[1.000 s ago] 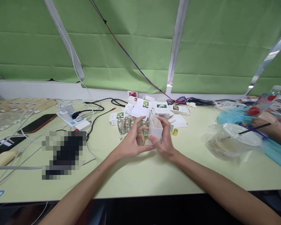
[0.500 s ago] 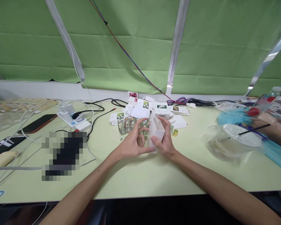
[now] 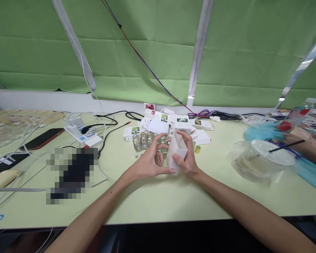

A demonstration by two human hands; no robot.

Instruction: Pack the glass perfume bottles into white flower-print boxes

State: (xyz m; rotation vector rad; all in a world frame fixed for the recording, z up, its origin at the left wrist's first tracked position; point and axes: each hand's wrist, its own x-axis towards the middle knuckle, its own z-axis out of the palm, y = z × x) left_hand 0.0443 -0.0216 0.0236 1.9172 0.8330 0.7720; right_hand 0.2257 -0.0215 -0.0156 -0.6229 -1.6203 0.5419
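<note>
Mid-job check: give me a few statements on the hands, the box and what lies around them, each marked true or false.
1. Both hands hold the white box. True: the left hand and the right hand grip it from either side.
2. The box is closed. False: its top end is open.
3. Small glass bottles stand just behind the left hand. True.
4. The plastic bowl has no lid. False: a clear lid covers it.
5. The gold cap lies left of the hands. False: it lies to the right of the box.
</note>
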